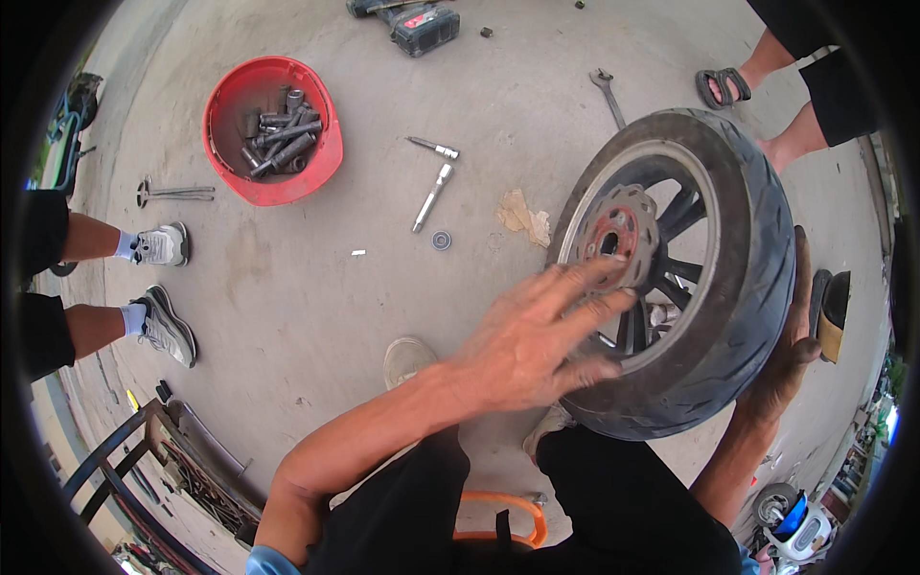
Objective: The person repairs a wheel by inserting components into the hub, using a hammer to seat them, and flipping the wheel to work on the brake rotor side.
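We see a motorcycle wheel [682, 270] right of centre, tilted, in front of the person's knees; whether it touches the concrete floor [307, 316], we can't tell. Left hand [537, 340]: fingers spread, slightly blurred, reaching across the rim to the slotted brake disc [596, 222] and its reddish centre; we can't confirm contact. Right hand [781, 374]: palm side against the outer tread of the black tyre [743, 249], fingers extended up along it, thumb apart.

On the floor we log: upturned red hard hat [331, 158] holding dark sockets [283, 139]; bit driver [434, 148] and chrome extension bar [431, 198], near each other; round bearing [441, 241] just beside the bar's lower end; crumpled brown scrap [522, 216] left of the tyre; wrench [606, 91] beyond it; battery-powered tool [422, 29] at top. 2 bystanders: sneakers [163, 244] at left, sandal [721, 88] upper right.
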A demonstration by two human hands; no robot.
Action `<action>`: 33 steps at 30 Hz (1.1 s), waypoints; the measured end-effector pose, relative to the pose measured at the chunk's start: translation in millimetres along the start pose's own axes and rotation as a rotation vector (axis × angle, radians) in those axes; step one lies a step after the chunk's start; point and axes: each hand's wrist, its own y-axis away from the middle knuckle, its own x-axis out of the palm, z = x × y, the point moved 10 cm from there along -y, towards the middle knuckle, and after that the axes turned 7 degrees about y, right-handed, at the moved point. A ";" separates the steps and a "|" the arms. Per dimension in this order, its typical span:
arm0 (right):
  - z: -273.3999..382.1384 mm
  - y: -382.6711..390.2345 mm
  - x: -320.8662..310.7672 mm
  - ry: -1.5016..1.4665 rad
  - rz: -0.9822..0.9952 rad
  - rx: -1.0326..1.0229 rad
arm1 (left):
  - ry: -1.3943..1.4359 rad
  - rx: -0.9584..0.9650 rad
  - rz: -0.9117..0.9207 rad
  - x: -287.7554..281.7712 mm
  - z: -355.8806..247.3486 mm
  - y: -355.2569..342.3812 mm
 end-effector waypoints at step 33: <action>-239.4 106.9 89.9 0.039 0.209 0.749 | -0.110 -0.469 -0.788 -136.8 152.6 137.3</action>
